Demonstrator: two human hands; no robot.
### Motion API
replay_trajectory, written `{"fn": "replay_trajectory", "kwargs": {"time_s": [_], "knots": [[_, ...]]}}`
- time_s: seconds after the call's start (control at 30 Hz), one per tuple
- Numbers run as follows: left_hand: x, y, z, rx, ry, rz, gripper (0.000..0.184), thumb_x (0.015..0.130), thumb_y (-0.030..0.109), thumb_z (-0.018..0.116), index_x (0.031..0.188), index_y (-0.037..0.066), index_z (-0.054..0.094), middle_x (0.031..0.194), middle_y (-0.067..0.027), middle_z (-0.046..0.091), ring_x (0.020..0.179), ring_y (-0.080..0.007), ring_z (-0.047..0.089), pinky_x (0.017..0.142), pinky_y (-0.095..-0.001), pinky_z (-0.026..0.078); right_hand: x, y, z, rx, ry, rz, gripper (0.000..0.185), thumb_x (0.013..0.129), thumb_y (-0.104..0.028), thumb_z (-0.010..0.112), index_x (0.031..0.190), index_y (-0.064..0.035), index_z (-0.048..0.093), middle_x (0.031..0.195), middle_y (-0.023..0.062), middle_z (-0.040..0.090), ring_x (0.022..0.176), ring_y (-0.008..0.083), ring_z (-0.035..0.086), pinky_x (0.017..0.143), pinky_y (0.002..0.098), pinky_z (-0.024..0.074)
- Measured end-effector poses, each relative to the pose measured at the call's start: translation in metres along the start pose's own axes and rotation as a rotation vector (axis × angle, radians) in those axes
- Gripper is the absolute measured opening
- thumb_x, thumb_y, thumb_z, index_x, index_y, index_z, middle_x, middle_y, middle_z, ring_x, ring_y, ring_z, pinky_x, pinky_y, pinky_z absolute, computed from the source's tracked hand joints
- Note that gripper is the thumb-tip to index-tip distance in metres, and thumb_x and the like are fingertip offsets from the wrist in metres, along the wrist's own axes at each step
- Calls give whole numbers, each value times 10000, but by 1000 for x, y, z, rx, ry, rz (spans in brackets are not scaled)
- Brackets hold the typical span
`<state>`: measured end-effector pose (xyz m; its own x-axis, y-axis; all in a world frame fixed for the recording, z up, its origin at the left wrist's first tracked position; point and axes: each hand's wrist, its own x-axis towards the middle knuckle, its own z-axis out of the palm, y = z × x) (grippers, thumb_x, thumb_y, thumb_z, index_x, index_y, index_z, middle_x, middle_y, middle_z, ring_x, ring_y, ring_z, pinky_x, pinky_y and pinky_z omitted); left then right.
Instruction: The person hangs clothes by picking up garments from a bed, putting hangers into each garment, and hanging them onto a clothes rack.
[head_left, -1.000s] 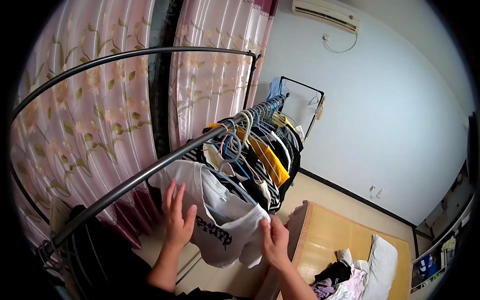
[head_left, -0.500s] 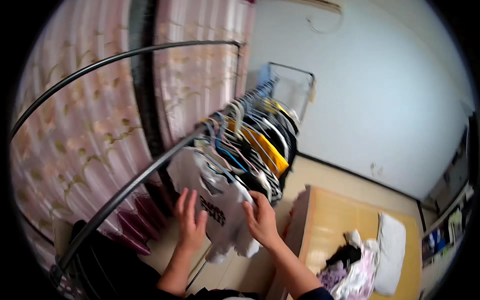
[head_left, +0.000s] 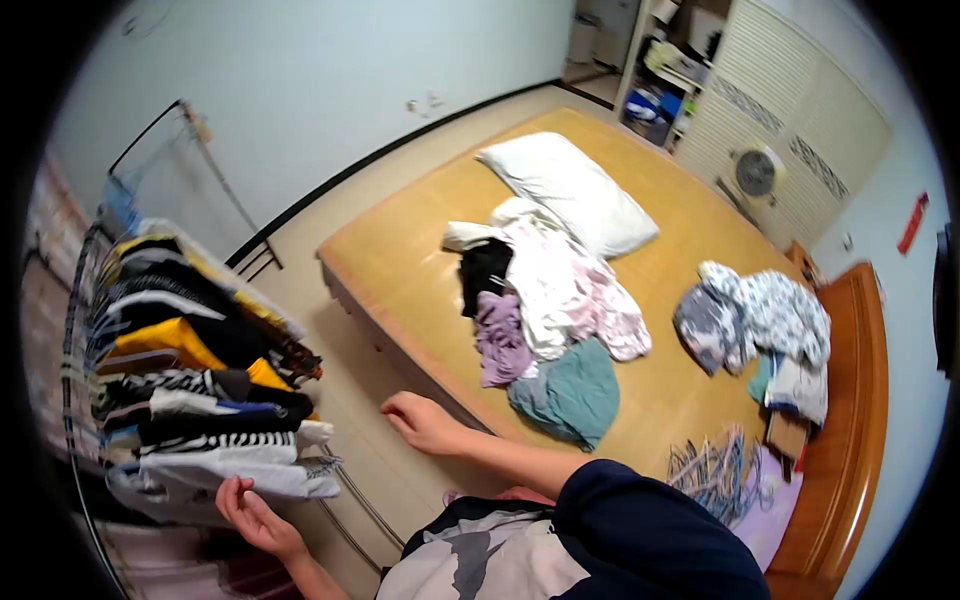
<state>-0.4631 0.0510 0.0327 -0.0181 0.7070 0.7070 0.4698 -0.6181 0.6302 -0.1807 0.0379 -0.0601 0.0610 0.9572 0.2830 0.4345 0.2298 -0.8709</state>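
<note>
My left hand [head_left: 258,515] is beside the front grey shirt [head_left: 215,478] on the clothes rack, palm partly up and fingers loosely bent. Nothing shows in it, and I cannot tell whether it touches the cloth. Between the rack and the bed, my right hand [head_left: 425,422] hangs over the floor with relaxed, slightly curled fingers and no visible object. Behind the grey shirt hang a striped garment [head_left: 240,441], a yellow garment [head_left: 165,345] and several dark ones, packed closely together.
The bed [head_left: 400,270] carries a white pillow [head_left: 575,190], a pile of pale clothes [head_left: 560,285], a green garment [head_left: 575,395] and several hangers [head_left: 715,470]. More folded clothes [head_left: 770,315] lie by the wooden headboard [head_left: 845,420]. A fan [head_left: 757,172] stands beyond the bed.
My view has swung right from the rack toward the bed. My right hand has come away from the grey shirt and moved toward the bed; my left hand stays near the shirt.
</note>
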Motion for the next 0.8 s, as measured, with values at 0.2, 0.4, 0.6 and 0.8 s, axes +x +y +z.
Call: {"fn": "replay_trajectory", "kwargs": {"time_s": [0.2,0.4,0.6,0.8], "knots": [[-2,48,84,-253,-237,-68,271,956,69,412,1207,-23,458,1113,-103,479,920,-167,490,864,-297,414,-151,103,-76,-183,123,560,238,823,-189,542,954,-12,631,916,195,648,862,336,628,767,405,488],[-12,108,155,-378,-515,-1,297,932,26,426,1225,-14,452,1116,-97,488,925,-164,500,860,-292,426,-322,181,-104,-156,357,996,225,781,-162,548,920,-20,652,913,198,654,868,334,633,769,406,496],[-22,173,214,-447,-679,229,337,870,-36,449,1207,-23,459,1095,-137,504,900,-194,505,826,-322,443,-375,204,-117,-163,456,1238,222,777,-136,536,917,-8,652,933,213,642,858,364,620,773,424,491],[-44,219,243,-451,-775,352,339,829,-99,464,1161,-36,491,1001,-158,557,852,-225,529,774,-329,465,-343,213,-133,-363,471,1017,447,724,-155,683,1148,-77,566,1310,169,439,1201,335,429,976,409,380]]}}
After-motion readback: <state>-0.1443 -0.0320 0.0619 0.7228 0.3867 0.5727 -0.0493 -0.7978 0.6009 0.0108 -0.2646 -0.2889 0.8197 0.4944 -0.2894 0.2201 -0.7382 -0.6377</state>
